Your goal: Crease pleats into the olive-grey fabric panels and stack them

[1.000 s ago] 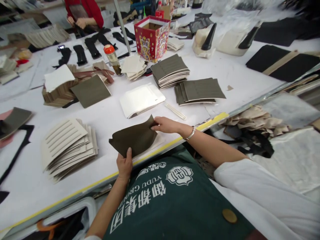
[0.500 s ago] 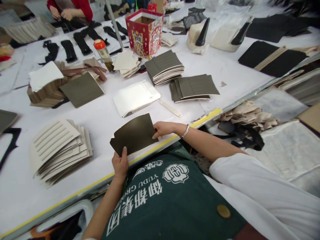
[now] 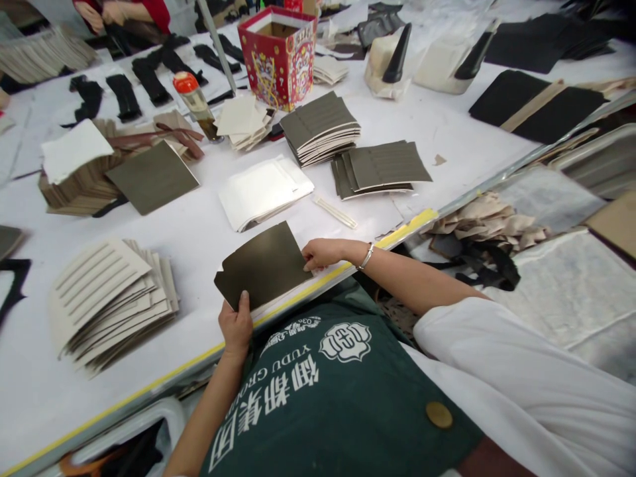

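1 dark sheet (image 3: 263,266) is held at the near side of the desk (image 3: 196,265), its lower edge clamped by the left hand (image 3: 236,326), its right edge by the right hand (image 3: 322,254). Likely light and bendable, it is best taken by opposite edges.

One held olive sheet (image 3: 263,268), two olive stacks (image 3: 322,124), one orange-capped bottle (image 3: 195,101), two black-spouted containers (image 3: 380,71)

Red patterned box (image 3: 278,66), orange-capped jar (image 3: 197,107), metal pole (image 3: 217,46) between them
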`<state>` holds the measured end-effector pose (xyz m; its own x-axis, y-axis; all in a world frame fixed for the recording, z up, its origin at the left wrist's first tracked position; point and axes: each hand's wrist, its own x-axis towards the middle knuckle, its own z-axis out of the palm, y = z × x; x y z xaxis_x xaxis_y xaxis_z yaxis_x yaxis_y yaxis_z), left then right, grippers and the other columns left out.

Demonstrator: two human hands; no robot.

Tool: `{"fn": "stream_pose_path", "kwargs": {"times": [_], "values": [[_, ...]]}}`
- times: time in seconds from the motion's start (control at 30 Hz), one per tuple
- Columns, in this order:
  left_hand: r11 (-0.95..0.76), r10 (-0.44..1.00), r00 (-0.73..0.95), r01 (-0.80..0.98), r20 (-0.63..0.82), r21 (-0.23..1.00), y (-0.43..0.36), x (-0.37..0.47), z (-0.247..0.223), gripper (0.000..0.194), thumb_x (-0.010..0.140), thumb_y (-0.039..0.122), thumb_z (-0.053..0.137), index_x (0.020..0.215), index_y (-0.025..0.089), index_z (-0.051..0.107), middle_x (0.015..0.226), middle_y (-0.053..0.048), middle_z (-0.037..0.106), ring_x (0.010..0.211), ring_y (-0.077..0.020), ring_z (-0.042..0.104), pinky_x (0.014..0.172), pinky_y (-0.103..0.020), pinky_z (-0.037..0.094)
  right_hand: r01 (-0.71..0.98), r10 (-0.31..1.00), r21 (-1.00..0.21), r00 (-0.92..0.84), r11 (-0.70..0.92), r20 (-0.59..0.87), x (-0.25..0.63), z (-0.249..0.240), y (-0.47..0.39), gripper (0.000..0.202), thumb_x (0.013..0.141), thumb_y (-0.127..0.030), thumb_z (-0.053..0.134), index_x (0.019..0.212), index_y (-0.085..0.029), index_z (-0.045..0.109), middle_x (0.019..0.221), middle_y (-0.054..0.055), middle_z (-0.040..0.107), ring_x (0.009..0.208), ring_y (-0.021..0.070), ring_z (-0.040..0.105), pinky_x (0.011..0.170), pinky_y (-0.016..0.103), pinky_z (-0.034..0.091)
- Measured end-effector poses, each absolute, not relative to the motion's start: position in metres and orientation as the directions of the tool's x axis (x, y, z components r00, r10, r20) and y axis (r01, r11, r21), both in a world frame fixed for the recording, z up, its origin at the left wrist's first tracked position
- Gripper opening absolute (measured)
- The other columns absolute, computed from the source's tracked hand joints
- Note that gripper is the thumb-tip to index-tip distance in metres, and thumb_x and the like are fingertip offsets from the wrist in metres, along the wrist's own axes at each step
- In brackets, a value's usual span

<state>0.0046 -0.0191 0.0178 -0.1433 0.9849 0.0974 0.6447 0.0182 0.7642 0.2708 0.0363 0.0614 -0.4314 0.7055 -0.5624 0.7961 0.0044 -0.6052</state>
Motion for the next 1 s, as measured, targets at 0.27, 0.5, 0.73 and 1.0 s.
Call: {"fn": "stream_pose_path", "kwargs": {"times": [0.27, 0.5, 0.73, 1.0], "values": [[0.038, 0.988, -0.142, 0.633, 0.067, 0.773, -0.0195, 0.0023, 0.0124, 0.046, 0.080, 0.048, 0.047, 0.105, 0.013, 0.061, 0.104, -0.012, 0.066, 0.099, -0.0256, 0.060, 0.087, -0.037, 0.046, 0.834, 0.684, -0.550, -0.424, 0.040, -0.593, 0.2735, 0.0620, 0.0390, 0.021, 0.074, -0.030, 0.058, 0.080, -0.011, 0.064, 0.064, 0.003, 0.063, 0.051, 0.0095, 0.049, 0.048, 0.020, 0.033], [0.020, 0.989, -0.125, 0.647, 0.080, 0.762, -0.0193, 0.0029, 0.0109, 0.044, 0.079, 0.048, 0.048, 0.106, 0.015, 0.061, 0.105, -0.011, 0.065, 0.101, -0.0252, 0.059, 0.089, -0.037, 0.046, 0.847, 0.696, -0.528, -0.414, 0.058, -0.588, 0.2757, 0.0624, 0.0402, 0.023, 0.072, -0.028, 0.058, 0.083, -0.010, 0.067, 0.067, 0.004, 0.065, 0.054, 0.0111, 0.052, 0.050, 0.021, 0.034], [0.030, 0.991, -0.119, 0.657, 0.065, 0.753, -0.0198, 0.0044, 0.0144, 0.044, 0.079, 0.048, 0.047, 0.104, 0.014, 0.061, 0.104, -0.010, 0.066, 0.099, -0.0251, 0.060, 0.087, -0.037, 0.046, 0.859, 0.687, -0.505, -0.414, 0.078, -0.597, 0.2748, 0.0619, 0.0408, 0.024, 0.071, -0.029, 0.059, 0.083, -0.009, 0.067, 0.068, 0.005, 0.065, 0.054, 0.0119, 0.053, 0.049, 0.022, 0.033], [0.024, 0.992, -0.110, 0.671, 0.068, 0.741, -0.0198, 0.0048, 0.0167, 0.043, 0.079, 0.046, 0.047, 0.103, 0.013, 0.061, 0.100, -0.011, 0.067, 0.097, -0.0259, 0.060, 0.085, -0.036, 0.047, 0.879, 0.702, -0.466, -0.395, 0.101, -0.592, 0.2693, 0.0677, 0.0383, 0.022, 0.070, -0.025, 0.059, 0.082, -0.010, 0.068, 0.067, 0.005, 0.066, 0.056, 0.0136, 0.054, 0.053, 0.023, 0.035]]}}
